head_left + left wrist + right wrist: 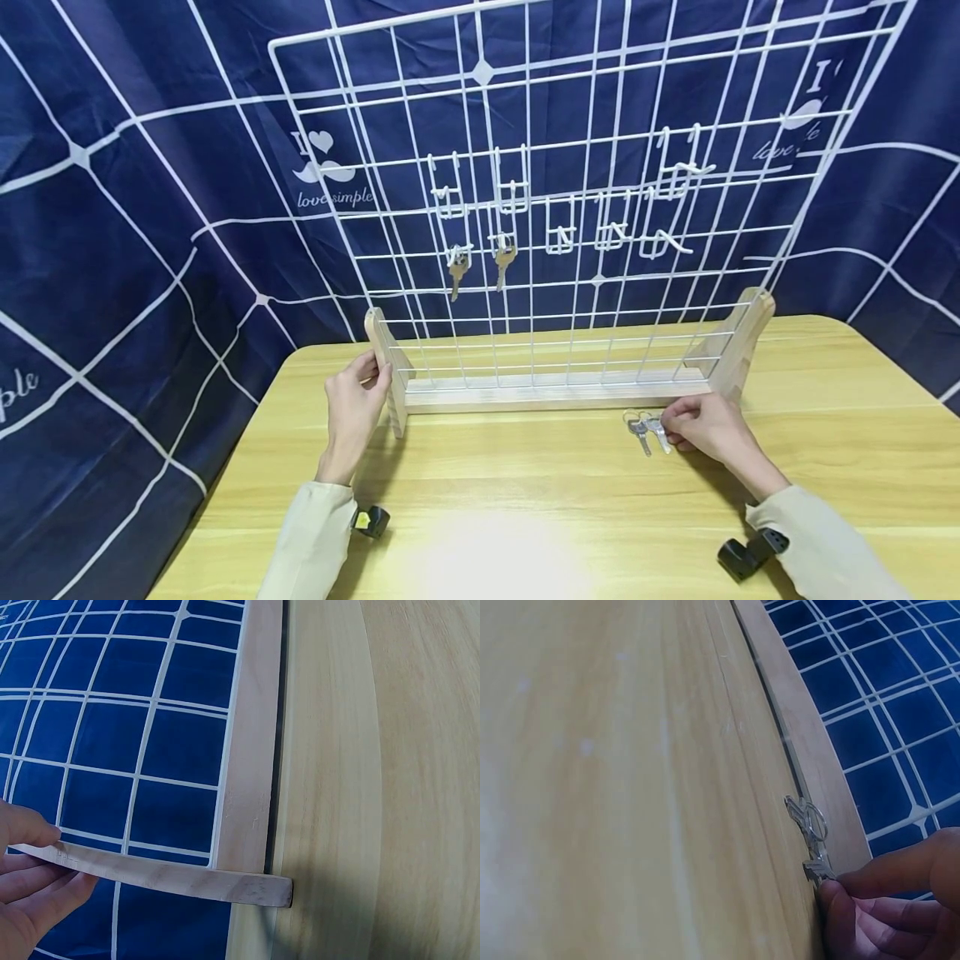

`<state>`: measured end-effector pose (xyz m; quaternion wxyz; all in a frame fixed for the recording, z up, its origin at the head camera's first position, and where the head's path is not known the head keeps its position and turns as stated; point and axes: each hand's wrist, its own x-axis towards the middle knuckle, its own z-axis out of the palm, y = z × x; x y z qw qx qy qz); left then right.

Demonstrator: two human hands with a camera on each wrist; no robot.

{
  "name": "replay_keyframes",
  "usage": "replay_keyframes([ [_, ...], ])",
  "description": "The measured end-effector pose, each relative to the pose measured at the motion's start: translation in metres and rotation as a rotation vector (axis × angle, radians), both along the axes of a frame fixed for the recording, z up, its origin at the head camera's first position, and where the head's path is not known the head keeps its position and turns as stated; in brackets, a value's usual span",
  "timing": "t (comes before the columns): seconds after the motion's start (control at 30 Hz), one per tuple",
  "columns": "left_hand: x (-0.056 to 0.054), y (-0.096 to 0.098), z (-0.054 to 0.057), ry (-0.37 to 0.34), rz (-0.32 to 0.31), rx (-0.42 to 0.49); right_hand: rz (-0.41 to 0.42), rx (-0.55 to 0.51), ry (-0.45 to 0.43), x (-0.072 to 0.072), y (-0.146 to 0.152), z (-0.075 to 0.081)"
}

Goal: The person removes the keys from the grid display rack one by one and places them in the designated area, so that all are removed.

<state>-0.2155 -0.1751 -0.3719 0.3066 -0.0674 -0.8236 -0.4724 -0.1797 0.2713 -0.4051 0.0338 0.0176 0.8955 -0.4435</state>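
In the head view, my left hand (352, 406) holds the left wooden upright (396, 408) of a white wire grid stand. The left wrist view shows the thumb on one side of that wooden piece (187, 879) and the fingers on the other. Near the right end of the stand, my right hand (708, 429) pinches the edge of a small bunch of silver keys (641, 433). Its thumb and forefinger meet at one key (819, 870), beside a thin metal ring (817, 823). The keys are at the tabletop, just in front of the stand's wooden base bar (555, 398).
The wire grid (531, 287) rises behind both hands. Several white hooks (559, 240) hang on it, and brass-coloured keys (459, 271) dangle from two of them. The right wooden upright (752, 333) stands behind my right hand. A dark blue patterned cloth (150, 333) surrounds the wooden table (480, 483).
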Motion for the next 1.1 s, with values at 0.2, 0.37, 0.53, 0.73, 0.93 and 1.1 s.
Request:
replay_keyframes([
  [0.2, 0.001, 0.001, 0.001, -0.014, 0.002, 0.008, -0.002, 0.001, 0.005, 0.001, 0.0, -0.001],
  [0.37, 0.001, 0.0, 0.001, -0.013, 0.01, -0.001, -0.001, 0.003, -0.004, 0.001, 0.0, -0.001],
  [0.53, 0.001, 0.0, 0.0, -0.009, 0.013, -0.012, 0.001, 0.003, -0.001, 0.0, 0.001, -0.002],
  [0.73, 0.001, 0.0, 0.001, -0.009, 0.012, -0.015, 0.01, -0.002, 0.011, 0.0, 0.004, -0.004],
  [0.93, 0.001, 0.001, 0.001, -0.017, 0.015, -0.018, 0.021, 0.029, 0.045, 0.003, 0.009, -0.001],
  [1.1, 0.002, 0.001, 0.001, -0.016, 0.017, -0.018, 0.006, 0.193, 0.138, 0.008, 0.01, 0.009],
])
